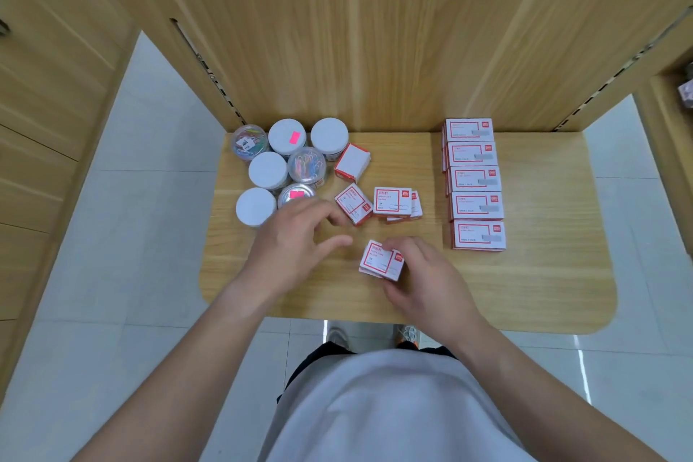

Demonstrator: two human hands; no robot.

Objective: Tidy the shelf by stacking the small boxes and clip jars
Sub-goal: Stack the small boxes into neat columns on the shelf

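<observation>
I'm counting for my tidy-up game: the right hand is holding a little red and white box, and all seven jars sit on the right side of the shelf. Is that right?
Not quite. The head view shows the jars clustered on the left side of the shelf, not the right. There are seven, and the right hand does hold a little red and white box.

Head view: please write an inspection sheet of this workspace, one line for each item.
Surface: wooden shelf, light grain.
Job's things: seven clip jars clustered back left; loose small boxes in the middle; neat box row at right.
Clutter: nothing seen.
Grippers: left hand open, reaching toward a loose box; right hand holds small stacked boxes.
Cables: nothing seen.
Surroundings: wooden back panel, tiled floor.
</observation>
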